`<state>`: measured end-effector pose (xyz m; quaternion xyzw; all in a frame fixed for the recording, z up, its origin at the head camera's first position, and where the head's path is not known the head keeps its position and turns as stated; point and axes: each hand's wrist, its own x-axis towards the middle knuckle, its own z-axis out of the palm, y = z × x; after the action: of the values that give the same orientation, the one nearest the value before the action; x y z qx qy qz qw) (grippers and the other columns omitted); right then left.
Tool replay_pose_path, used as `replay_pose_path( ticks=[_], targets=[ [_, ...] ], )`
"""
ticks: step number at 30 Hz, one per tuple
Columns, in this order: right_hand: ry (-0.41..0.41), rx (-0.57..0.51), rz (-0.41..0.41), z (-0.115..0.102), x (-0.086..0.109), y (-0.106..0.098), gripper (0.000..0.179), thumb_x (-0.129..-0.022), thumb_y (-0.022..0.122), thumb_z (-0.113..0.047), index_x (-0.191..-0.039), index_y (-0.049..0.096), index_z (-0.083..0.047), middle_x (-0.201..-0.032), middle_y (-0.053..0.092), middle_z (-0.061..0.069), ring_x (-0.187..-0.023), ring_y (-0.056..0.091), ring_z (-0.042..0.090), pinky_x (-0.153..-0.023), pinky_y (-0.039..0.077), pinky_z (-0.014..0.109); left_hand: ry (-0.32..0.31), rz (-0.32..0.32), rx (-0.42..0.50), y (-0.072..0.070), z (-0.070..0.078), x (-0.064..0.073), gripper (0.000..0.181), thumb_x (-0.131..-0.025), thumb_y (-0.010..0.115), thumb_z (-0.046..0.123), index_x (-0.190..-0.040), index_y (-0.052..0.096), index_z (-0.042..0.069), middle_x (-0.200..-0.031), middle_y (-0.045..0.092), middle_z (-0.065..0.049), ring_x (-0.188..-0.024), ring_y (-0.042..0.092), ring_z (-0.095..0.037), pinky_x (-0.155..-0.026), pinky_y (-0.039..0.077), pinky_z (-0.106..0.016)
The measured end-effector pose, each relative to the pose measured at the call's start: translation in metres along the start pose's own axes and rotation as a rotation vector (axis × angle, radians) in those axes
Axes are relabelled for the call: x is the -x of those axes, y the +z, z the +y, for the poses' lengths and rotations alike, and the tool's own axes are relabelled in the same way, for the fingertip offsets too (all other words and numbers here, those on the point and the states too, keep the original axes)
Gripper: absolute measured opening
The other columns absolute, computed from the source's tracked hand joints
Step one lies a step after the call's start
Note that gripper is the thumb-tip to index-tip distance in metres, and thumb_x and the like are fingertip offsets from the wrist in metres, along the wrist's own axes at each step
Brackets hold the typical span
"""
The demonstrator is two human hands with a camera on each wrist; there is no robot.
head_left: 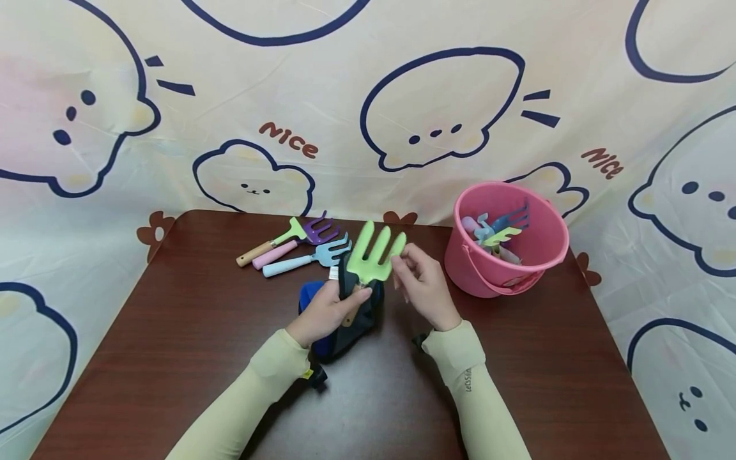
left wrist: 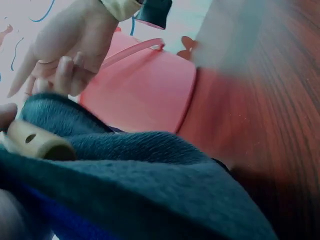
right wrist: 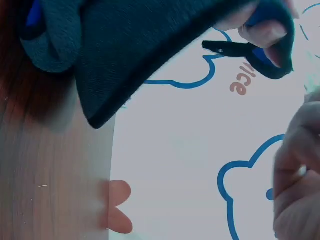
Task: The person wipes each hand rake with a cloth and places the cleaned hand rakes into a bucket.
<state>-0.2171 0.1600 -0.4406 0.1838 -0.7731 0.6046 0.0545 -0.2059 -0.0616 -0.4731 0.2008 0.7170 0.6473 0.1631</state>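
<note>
My left hand holds a light-green hand fork by its wooden handle, with its tines pointing up and away. The same hand grips a dark fabric piece with blue parts, behind the fork. In the left wrist view the fork's wooden handle end lies against the dark fabric. Beside the rightmost tine is my right hand, its fingers loosely bent and the fingertips at the tine's edge. Whether they touch it is unclear. The right wrist view shows a dark strap by the left fingers.
Behind my left hand lie a light-blue hand rake, a purple rake with a pink handle and a green tool with a wooden handle. A pink bucket holding several small tools stands at the right on the brown table.
</note>
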Motion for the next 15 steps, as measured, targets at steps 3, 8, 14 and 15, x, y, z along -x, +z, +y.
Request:
replay_pose_path(
  ticks=[3, 8, 14, 15],
  targets=[
    [0.009, -0.004, -0.017, -0.0008, -0.0001, -0.0025, 0.015, -0.107, 0.059, -0.019, -0.104, 0.065, -0.006, -0.065, 0.056, 0.009, -0.044, 0.049, 0.021, -0.043, 0.045, 0.029, 0.001, -0.088, -0.004, 0.0004, 0.0006, 0.0011, 0.045, -0.109, 0.055, 0.03, -0.074, 0.053, 0.001, -0.059, 0.043, -0.003, -0.053, 0.044, -0.018, -0.057, 0.039, -0.027],
    [-0.038, 0.011, 0.026, -0.0015, 0.0025, -0.0035, 0.016, -0.105, 0.061, -0.014, -0.095, 0.066, -0.003, -0.062, 0.058, 0.008, -0.043, 0.052, 0.019, -0.043, 0.048, 0.03, -0.046, -0.064, 0.032, 0.0, -0.0007, 0.0038, 0.043, -0.11, 0.05, 0.04, -0.113, 0.063, -0.001, -0.094, 0.065, -0.012, -0.087, 0.063, -0.021, -0.08, 0.051, -0.029],
    [-0.081, -0.03, 0.25, -0.003, 0.0037, -0.0081, 0.026, -0.106, 0.059, -0.014, -0.087, 0.063, 0.002, -0.056, 0.059, 0.012, -0.038, 0.054, 0.015, -0.038, 0.046, 0.028, -0.09, 0.141, 0.521, 0.0025, -0.007, 0.0056, 0.082, -0.109, 0.037, 0.056, -0.167, -0.005, 0.016, -0.175, -0.005, 0.0, -0.161, -0.001, -0.021, -0.13, 0.005, -0.047],
    [-0.077, -0.041, 0.282, -0.0033, 0.0033, -0.0082, 0.027, -0.107, 0.059, -0.014, -0.086, 0.063, 0.003, -0.055, 0.059, 0.011, -0.037, 0.054, 0.015, -0.037, 0.045, 0.028, -0.053, 0.124, 0.599, 0.0034, -0.0066, 0.0064, 0.083, -0.109, 0.033, 0.059, -0.166, -0.009, 0.016, -0.175, -0.008, 0.001, -0.161, -0.005, -0.02, -0.13, 0.002, -0.047]
  ],
)
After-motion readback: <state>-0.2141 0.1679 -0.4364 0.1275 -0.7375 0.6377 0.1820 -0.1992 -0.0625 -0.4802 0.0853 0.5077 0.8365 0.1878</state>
